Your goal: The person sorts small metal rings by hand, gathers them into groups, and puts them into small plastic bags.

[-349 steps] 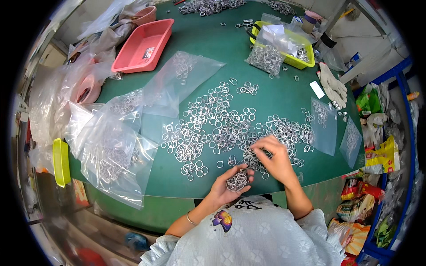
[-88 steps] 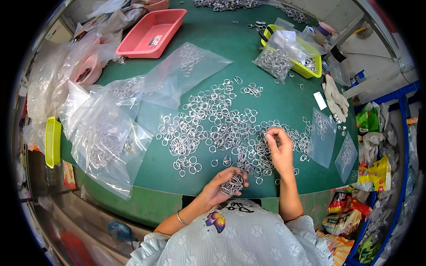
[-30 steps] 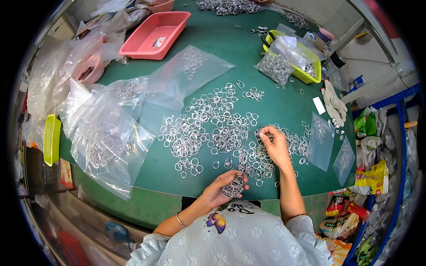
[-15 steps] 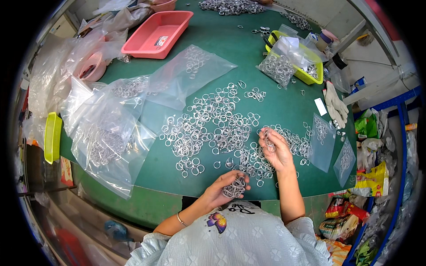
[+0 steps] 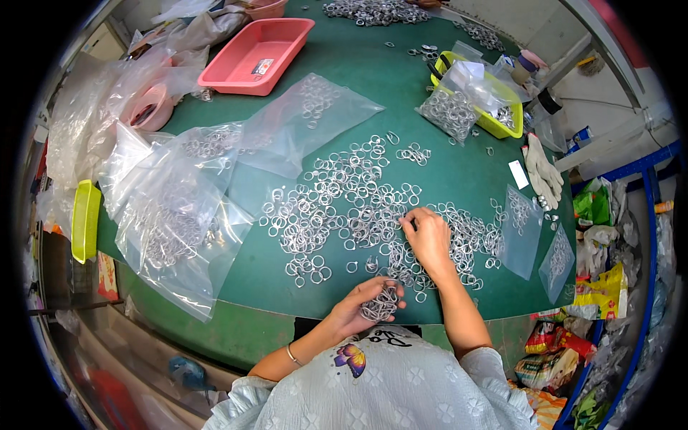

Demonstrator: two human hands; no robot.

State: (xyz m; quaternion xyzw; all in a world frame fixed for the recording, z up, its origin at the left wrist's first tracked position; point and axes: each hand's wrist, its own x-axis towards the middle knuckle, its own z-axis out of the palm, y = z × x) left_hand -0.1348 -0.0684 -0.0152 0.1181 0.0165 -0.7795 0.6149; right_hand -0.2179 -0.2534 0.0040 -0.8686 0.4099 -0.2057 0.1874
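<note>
The left hand was cupped palm-up at the near edge of the green table, its grip closed loosely around a bunch of metal rings. The right hand lay palm-down on the spread of loose rings in the middle of the table, fingertips pinched on rings there (which one, I could not tell). Clear plastic bags holding more rings lay to the left, small filled bags to the right. A pink tray and a yellow bin stood farther back, a white glove near the right edge.
</note>
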